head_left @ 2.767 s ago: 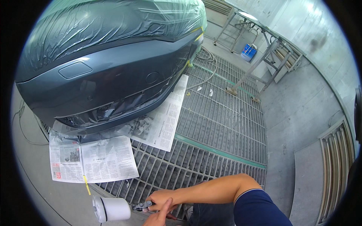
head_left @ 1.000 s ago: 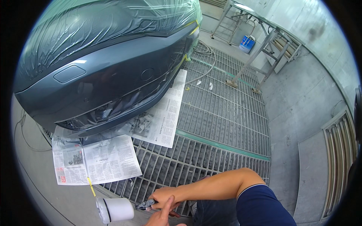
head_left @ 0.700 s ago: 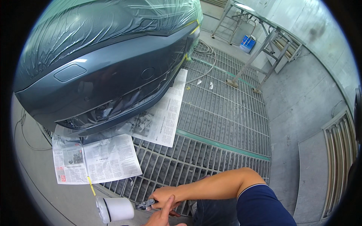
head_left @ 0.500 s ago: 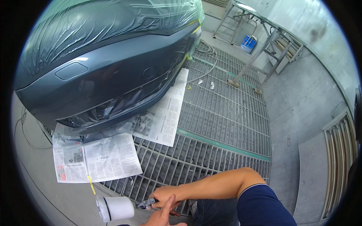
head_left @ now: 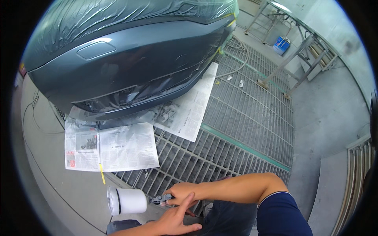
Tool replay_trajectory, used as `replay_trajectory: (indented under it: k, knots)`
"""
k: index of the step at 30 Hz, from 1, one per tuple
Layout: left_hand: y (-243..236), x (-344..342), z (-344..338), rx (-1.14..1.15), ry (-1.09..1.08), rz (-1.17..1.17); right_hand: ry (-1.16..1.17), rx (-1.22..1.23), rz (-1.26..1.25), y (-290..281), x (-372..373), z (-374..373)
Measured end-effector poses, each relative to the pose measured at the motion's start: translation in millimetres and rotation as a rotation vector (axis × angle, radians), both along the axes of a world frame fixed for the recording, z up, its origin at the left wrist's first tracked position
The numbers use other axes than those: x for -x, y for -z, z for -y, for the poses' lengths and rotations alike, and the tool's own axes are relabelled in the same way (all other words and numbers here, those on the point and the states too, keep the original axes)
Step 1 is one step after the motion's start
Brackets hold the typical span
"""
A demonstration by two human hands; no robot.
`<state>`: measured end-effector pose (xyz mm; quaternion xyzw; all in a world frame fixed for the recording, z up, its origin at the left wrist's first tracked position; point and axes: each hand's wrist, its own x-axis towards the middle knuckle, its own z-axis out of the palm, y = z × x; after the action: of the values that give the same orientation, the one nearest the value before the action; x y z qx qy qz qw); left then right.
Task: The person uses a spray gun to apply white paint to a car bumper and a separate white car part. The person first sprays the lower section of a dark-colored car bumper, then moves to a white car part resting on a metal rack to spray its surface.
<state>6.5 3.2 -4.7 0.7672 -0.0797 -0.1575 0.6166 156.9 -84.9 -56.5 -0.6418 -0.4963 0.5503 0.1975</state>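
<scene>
A spray gun with a white cylindrical cup lies sideways low in the view, its cup pointing left. My right hand is closed around the gun's body; the grip is mostly hidden by the hand. Just below, my left hand has its thumb and fingers stretched out, with a finger up against or over my right wrist. Whether it touches the wrist, I cannot tell. Nothing shows in the left hand. Ahead stands a glossy dark grey car bumper, with green plastic film covering the car above it.
Newspaper sheets lie under the bumper, with a yellow tape strip at one edge. Metal floor grating spreads to the right. A hose loops beside the car. Farther off stand a metal trestle and a blue can.
The view has shifted, so the car and floor sit farther right and higher. My left hand and forearm show more fully. The spray gun stays in my right hand.
</scene>
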Motion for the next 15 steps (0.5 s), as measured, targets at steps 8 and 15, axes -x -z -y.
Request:
replay_trajectory:
  k: [8,15]
  knots:
    - [5.2,-2.0,-6.8,0.023,0.067,0.047,-0.026,0.031,0.009,-7.5,-2.0,-6.5]
    - [1.4,0.0,-8.2,-0.007,0.075,0.009,-0.037,0.015,0.089,-6.8,1.8,-6.8]
